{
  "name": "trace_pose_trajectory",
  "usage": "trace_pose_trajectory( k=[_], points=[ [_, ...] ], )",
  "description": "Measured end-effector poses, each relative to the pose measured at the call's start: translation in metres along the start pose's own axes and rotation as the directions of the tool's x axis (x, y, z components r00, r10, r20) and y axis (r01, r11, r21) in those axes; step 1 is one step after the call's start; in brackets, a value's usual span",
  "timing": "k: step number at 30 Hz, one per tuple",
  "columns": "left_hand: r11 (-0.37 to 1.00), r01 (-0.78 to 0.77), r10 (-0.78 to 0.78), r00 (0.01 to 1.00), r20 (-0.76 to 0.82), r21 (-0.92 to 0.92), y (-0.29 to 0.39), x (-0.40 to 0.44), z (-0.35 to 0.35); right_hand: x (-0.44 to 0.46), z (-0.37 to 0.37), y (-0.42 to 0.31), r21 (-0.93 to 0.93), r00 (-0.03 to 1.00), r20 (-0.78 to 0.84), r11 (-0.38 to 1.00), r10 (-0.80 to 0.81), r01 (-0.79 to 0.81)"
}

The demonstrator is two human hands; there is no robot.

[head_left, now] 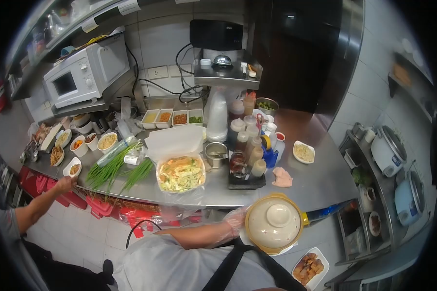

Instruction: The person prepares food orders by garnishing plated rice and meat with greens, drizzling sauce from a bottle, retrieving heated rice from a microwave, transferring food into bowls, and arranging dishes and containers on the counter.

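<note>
My left hand [234, 224], in a clear plastic glove, is at the left side of a lidded clay pot [269, 228], its fingertips partly hidden by the rim. The pot is cream with a yellow-brown rim and handle, held in front of my body beyond the counter's front edge. My right hand does not show. Below the pot, at the lower right, is a white dish with browned chunks of food [308, 267]. Nearest on the counter are a crumpled pink cloth [282, 177] and a black tray of sauce bottles [247, 183].
On the steel counter [213, 198] stand a takeout box of shredded vegetables [181, 173], green onions [107, 169], a metal pot [216, 154] and a white bowl [304, 152]. At left, another person's hand [67, 183] holds a small white dish. Rice cookers [388, 150] fill the right shelf.
</note>
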State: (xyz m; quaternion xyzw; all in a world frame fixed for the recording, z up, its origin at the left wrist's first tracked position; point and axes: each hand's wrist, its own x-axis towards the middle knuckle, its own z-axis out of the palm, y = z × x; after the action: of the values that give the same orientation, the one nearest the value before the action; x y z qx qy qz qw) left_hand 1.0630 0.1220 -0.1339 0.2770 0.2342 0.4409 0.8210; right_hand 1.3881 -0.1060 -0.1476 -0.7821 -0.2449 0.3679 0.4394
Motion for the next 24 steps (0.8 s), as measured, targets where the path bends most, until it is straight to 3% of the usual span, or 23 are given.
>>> trace_pose_trajectory(
  k=[2,3,4,6,8,9,10,11,12,13,15,18,19,21,22,23,24],
  points=[
    [0.990,0.053,-0.041,0.995,0.096,-0.134,-0.020,0.041,-0.020,0.037,-0.007,-0.009,-0.011,1.000,0.026,1.000,-0.007,0.008],
    [0.987,-0.014,0.003,0.998,0.068,0.158,-0.027,0.057,-0.027,0.051,-0.009,-0.015,-0.025,0.999,0.035,1.000,-0.005,0.006],
    [0.896,-0.068,0.052,0.998,0.048,0.438,-0.033,0.070,-0.032,0.069,-0.011,-0.018,-0.034,0.999,0.050,0.999,-0.005,0.007],
    [0.888,-0.051,0.061,0.998,-0.007,0.456,-0.022,0.077,-0.014,0.104,-0.014,-0.029,-0.047,0.996,0.088,0.999,-0.010,0.014],
    [0.995,0.033,-0.037,0.998,-0.040,-0.094,-0.010,0.078,0.016,0.142,-0.016,-0.037,-0.068,0.992,0.128,0.997,-0.016,0.024],
    [0.950,-0.165,0.165,0.986,0.022,0.263,-0.025,0.095,-0.003,0.160,-0.017,-0.041,-0.078,0.989,0.147,0.997,-0.017,0.028],
    [0.745,-0.345,0.324,0.935,0.142,0.571,-0.052,0.119,-0.039,0.182,-0.019,-0.042,-0.086,0.984,0.176,0.996,-0.024,0.040],
    [0.650,-0.344,0.358,0.925,0.126,0.677,-0.051,0.123,-0.035,0.202,-0.019,-0.046,-0.103,0.981,0.193,0.994,-0.025,0.045],
    [0.545,-0.327,0.392,0.913,0.110,0.772,-0.051,0.128,-0.032,0.220,-0.020,-0.050,-0.121,0.978,0.207,0.991,-0.024,0.050],
    [0.666,-0.183,0.341,0.937,-0.078,0.724,-0.018,0.105,0.021,0.242,-0.021,-0.052,-0.133,0.973,0.229,0.989,-0.025,0.057],
    [0.770,-0.060,0.297,0.915,-0.274,0.636,-0.011,0.102,0.040,0.288,-0.022,-0.053,-0.164,0.959,0.281,0.984,-0.025,0.074],
    [0.684,-0.001,0.375,0.858,-0.350,0.730,-0.030,0.121,0.027,0.366,-0.028,-0.052,-0.203,0.926,0.378,0.973,-0.025,0.109],
    [0.594,0.103,0.382,0.836,-0.393,0.798,-0.019,0.111,0.053,0.401,-0.029,-0.046,-0.221,0.909,0.416,0.968,-0.019,0.122],
    [0.552,0.167,0.436,0.778,-0.453,0.817,-0.022,0.107,0.070,0.482,-0.035,-0.014,-0.267,0.850,0.527,0.948,-0.005,0.171],
    [0.604,0.116,0.475,0.742,-0.473,0.789,-0.033,0.111,0.067,0.521,-0.036,0.000,-0.261,0.812,0.584,0.942,-0.020,0.211],
    [0.649,0.062,0.509,0.705,-0.494,0.758,-0.041,0.113,0.068,0.558,-0.032,0.014,-0.197,0.774,0.631,0.954,-0.055,0.228],
    [0.468,0.173,0.578,0.681,-0.449,0.866,-0.046,0.111,0.071,0.547,-0.020,-0.007,0.069,0.785,0.600,0.988,-0.151,0.137]
  ],
)
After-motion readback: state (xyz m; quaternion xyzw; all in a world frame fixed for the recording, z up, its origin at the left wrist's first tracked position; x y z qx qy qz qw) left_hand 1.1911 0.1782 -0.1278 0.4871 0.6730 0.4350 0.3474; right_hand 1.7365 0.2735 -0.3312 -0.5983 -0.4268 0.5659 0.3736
